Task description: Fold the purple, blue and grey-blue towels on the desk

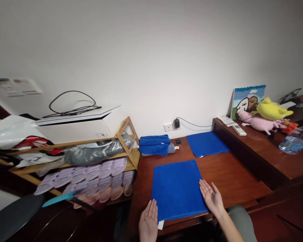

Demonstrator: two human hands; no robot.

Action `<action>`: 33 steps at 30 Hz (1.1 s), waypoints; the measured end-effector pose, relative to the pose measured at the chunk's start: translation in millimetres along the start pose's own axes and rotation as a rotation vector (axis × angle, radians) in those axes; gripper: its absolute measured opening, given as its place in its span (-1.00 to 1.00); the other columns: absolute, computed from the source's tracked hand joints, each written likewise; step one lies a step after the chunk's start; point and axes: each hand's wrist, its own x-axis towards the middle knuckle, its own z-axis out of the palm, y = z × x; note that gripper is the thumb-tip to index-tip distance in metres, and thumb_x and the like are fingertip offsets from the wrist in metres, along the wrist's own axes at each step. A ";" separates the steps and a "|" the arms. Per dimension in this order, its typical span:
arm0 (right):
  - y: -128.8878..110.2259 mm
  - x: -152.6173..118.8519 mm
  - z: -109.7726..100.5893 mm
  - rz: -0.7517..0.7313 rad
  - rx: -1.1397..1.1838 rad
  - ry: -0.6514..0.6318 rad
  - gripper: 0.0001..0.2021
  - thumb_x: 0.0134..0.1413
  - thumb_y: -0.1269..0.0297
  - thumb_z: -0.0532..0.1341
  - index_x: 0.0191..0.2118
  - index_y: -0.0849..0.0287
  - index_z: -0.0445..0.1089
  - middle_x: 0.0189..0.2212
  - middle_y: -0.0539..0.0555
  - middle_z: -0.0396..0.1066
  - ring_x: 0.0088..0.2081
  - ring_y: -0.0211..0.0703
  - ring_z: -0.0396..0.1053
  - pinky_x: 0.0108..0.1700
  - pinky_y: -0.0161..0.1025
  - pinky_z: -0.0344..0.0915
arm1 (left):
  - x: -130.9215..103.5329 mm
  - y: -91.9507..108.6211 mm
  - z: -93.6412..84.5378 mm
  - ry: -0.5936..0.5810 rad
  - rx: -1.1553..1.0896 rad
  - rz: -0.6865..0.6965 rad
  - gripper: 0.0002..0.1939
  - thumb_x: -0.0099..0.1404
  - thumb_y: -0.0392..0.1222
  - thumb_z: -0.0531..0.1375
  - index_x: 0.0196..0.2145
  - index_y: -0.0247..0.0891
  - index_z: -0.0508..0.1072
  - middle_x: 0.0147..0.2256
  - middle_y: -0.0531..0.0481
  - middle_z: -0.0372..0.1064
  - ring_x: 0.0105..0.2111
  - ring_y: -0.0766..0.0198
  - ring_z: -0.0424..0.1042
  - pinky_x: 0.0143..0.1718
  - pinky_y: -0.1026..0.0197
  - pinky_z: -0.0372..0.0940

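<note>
A blue cloth (178, 190) lies flat on the brown wooden table (146, 178), a white tag at its lower left corner. My left hand (148, 220) is beside that corner, palm up, fingers stretched out and holding nothing. At the cloth's right edge is my right hand (212, 198), its palm turned up, thumb apart and nothing in it. Farther back on the right, a second blue cloth (207, 144) is spread out. Folded blue cloths (154, 145) are piled at the back left of the table by the wall.
On the left stands a wooden rack (135, 158) with slippers (106, 169) and a white box (75, 129). A raised brown surface (262, 148) at right holds a remote (239, 130), plush toys (260, 123), a picture and a water bottle (295, 143). A black plug (176, 123) sits in the wall.
</note>
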 end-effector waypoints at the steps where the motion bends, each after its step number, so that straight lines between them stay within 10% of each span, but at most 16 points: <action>1: -2.3 4.7 5.4 0.000 0.007 -0.009 -0.64 0.41 0.25 0.11 0.19 0.23 0.44 0.20 0.28 0.49 0.30 -0.07 0.37 0.32 -0.05 0.36 | -1.8 0.9 5.2 -0.009 0.020 0.033 -0.47 0.40 -0.32 0.08 0.28 -0.14 0.46 0.26 -0.16 0.44 0.29 0.15 0.37 0.28 0.16 0.34; 5: -8.3 34.4 42.2 0.022 0.022 -0.031 -0.57 0.40 0.24 0.11 0.30 0.17 0.34 0.21 0.26 0.48 0.27 -0.05 0.41 0.28 0.02 0.41 | -15.8 -31.3 78.8 -0.150 0.018 0.024 -0.47 0.41 -0.29 0.02 0.27 -0.22 0.45 0.21 -0.23 0.48 0.26 0.11 0.41 0.33 0.04 0.29; 10: -9.2 73.1 58.8 0.099 -0.011 0.077 -0.53 0.41 0.23 0.10 0.33 0.23 0.29 0.08 0.27 0.58 0.10 -0.05 0.56 0.10 -0.09 0.53 | -38.4 -141.0 168.7 -0.256 0.079 -0.473 -0.28 0.35 -0.20 0.01 0.41 -0.54 0.17 0.26 -0.48 0.38 0.26 -0.05 0.41 0.32 0.00 0.30; 16: -27.3 103.7 46.4 0.207 -0.128 0.031 -0.60 0.41 0.23 0.14 0.23 0.31 0.36 0.00 0.32 0.61 -0.04 -0.03 0.63 -0.06 -0.15 0.58 | -25.3 -211.9 142.0 -0.194 0.269 -0.573 -0.16 0.30 -0.08 -0.02 0.49 -0.41 0.00 0.23 -0.39 0.44 0.29 0.05 0.36 0.34 0.12 0.21; 26: -42.9 175.5 104.6 0.129 -0.185 0.116 -0.56 0.43 0.25 0.11 0.31 0.27 0.28 0.04 0.30 0.59 -0.13 -0.11 0.64 -0.16 -0.24 0.58 | -21.5 -216.4 138.7 -0.208 0.359 -0.578 -0.17 0.28 -0.10 0.01 0.43 -0.61 0.10 0.35 -0.42 0.26 0.34 0.01 0.29 0.42 0.08 0.07; 33: -33.4 127.5 77.0 0.033 -0.060 -0.027 -0.53 0.38 0.27 0.13 0.34 0.23 0.29 0.18 0.27 0.51 0.17 -0.06 0.50 0.15 -0.09 0.50 | -24.9 -177.5 158.5 -0.364 0.162 -0.577 -0.28 0.35 -0.14 0.07 0.37 -0.59 0.22 0.28 -0.50 0.35 0.25 -0.03 0.43 0.35 0.04 0.21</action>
